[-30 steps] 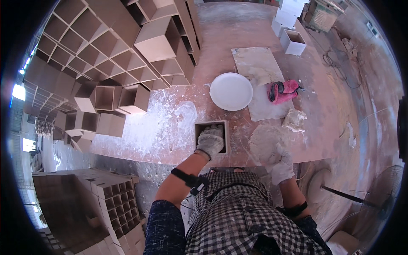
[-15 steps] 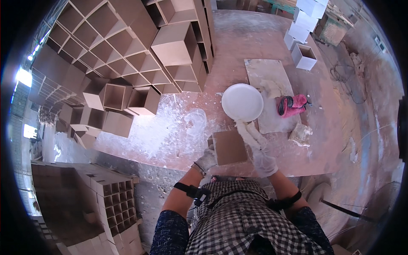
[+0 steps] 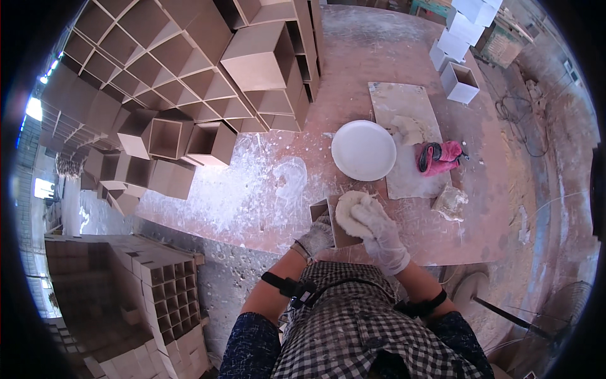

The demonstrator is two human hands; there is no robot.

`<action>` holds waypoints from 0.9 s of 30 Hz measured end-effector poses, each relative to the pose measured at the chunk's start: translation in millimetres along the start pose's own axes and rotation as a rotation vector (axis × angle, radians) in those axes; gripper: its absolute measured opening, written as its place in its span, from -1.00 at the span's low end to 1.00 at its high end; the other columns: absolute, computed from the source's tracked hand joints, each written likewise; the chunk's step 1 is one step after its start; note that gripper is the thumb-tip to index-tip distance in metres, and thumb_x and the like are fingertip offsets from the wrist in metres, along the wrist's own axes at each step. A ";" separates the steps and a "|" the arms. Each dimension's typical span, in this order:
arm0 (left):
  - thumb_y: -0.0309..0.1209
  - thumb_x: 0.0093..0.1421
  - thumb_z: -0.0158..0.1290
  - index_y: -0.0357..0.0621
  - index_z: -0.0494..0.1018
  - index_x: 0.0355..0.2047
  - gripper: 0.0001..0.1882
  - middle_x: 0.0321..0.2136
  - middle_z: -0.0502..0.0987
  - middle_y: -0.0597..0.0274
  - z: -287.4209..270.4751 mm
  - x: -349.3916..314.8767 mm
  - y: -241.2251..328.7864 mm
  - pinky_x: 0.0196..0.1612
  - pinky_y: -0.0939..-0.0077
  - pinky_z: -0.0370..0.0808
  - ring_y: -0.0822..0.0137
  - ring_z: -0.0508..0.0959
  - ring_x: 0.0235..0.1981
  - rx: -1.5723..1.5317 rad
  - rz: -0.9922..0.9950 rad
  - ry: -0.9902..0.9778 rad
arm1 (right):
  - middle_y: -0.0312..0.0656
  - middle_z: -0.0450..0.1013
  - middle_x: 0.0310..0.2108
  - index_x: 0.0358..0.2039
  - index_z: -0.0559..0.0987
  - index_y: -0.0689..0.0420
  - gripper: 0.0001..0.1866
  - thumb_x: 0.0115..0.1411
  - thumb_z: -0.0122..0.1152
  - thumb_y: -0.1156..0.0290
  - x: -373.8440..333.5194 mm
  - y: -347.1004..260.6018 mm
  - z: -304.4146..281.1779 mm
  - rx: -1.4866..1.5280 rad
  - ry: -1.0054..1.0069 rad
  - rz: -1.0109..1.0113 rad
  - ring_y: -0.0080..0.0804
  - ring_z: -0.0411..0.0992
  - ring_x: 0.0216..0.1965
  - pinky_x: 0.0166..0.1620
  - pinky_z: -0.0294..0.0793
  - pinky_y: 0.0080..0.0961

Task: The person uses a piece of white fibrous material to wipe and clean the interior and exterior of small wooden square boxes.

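At the near edge of the table, my left hand, in a whitish knit glove, grips the side of a brown open box. A cream fluffy cloth pad is pressed on the box's upper face, with my right hand closed on it. A thin, pale glove covers that hand. The pad and right hand hide much of the face. Just beyond the box is a shallow round white dish.
A flat pale board carries a pink cloth bundle with a black part. A clear plastic bag lies beside it. Brown boxes stack high at left; white boxes stand at far right. A pedestal fan is at lower right.
My right hand has swung left from beside the box onto its upper face, bringing the fluffy pad with it. My left hand stays on the box's side, shifted slightly right.
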State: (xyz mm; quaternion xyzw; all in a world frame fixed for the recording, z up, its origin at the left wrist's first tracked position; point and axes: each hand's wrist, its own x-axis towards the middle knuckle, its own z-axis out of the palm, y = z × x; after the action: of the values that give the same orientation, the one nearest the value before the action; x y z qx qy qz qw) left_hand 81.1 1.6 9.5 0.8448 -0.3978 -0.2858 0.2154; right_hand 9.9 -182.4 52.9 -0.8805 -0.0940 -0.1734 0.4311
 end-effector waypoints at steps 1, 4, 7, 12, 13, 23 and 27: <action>-0.27 0.24 -0.02 -0.10 0.22 0.19 -0.48 0.14 0.31 0.12 -8.5 3.6 9.6 0.21 0.39 0.23 0.17 0.29 0.16 -0.046 -0.016 -0.026 | 0.00 0.44 -0.01 0.03 0.48 0.09 -0.57 0.10 0.08 0.57 -1.5 2.9 0.6 -0.007 0.008 0.010 -0.01 0.39 0.07 0.19 0.28 -0.21; -0.24 0.25 -0.01 -0.09 0.17 0.22 -0.45 0.16 0.28 0.14 -30.4 3.4 30.0 0.24 0.41 0.20 0.20 0.27 0.19 -0.184 -0.100 -0.085 | -0.05 0.47 -0.07 -0.09 0.53 0.02 -0.61 0.01 0.17 0.54 -3.6 5.6 4.8 0.079 0.096 -0.044 0.05 0.40 0.03 0.14 0.34 -0.16; -0.22 0.25 0.01 -0.08 0.12 0.24 -0.40 0.19 0.26 0.17 -14.8 4.3 15.7 0.25 0.41 0.19 0.24 0.27 0.19 -0.458 -0.119 -0.073 | -0.13 0.48 -0.09 -0.15 0.54 0.00 -0.63 -0.05 0.24 0.51 -1.8 12.6 -5.3 0.134 0.006 -0.100 0.00 0.36 0.08 0.15 0.32 -0.16; -0.18 0.25 0.03 -0.07 0.11 0.25 -0.38 0.19 0.24 0.19 4.8 12.1 3.4 0.25 0.42 0.21 0.25 0.28 0.18 -0.942 -0.062 -0.002 | -0.11 0.41 -0.06 -0.30 0.55 0.04 -0.70 -0.14 0.26 0.49 25.0 5.1 -25.4 -0.207 -0.156 -0.096 -0.01 0.22 0.20 0.22 0.15 -0.05; -0.18 0.24 0.03 -0.06 0.11 0.24 -0.38 0.19 0.25 0.19 4.7 13.4 4.5 0.24 0.42 0.21 0.25 0.28 0.18 -0.968 -0.055 -0.002 | -0.11 0.41 -0.06 -0.30 0.55 0.04 -0.70 -0.14 0.26 0.49 20.9 12.8 -20.4 -0.207 -0.156 -0.096 -0.01 0.22 0.20 0.22 0.15 -0.05; -0.08 0.28 -0.10 0.01 0.24 0.18 -0.49 0.18 0.27 0.20 56.9 21.2 -38.5 0.24 0.40 0.22 0.20 0.30 0.17 -0.938 -0.071 0.078 | -0.15 0.36 -0.13 -0.34 0.52 0.06 -0.64 -0.26 0.29 0.57 6.6 25.6 -6.9 0.101 -0.026 -0.222 -0.05 0.39 -0.15 0.00 0.35 -0.14; -0.24 0.30 -0.09 -0.09 0.21 0.19 -0.52 0.17 0.27 0.08 4.5 6.9 -0.7 0.18 0.36 0.29 0.20 0.31 0.14 -0.417 -0.081 -0.057 | -0.17 0.36 -0.21 -0.18 0.51 0.02 -0.48 -0.27 0.31 0.57 -4.2 22.2 -8.4 0.165 0.031 -0.181 -0.12 0.39 -0.21 -0.05 0.37 -0.21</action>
State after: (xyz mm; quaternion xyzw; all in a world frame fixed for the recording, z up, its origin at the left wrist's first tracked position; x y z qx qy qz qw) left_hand 82.2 -4.1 3.6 0.7888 -0.3015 -0.3941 0.3627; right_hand 11.2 -202.7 39.9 -0.8271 -0.1806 -0.2168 0.4861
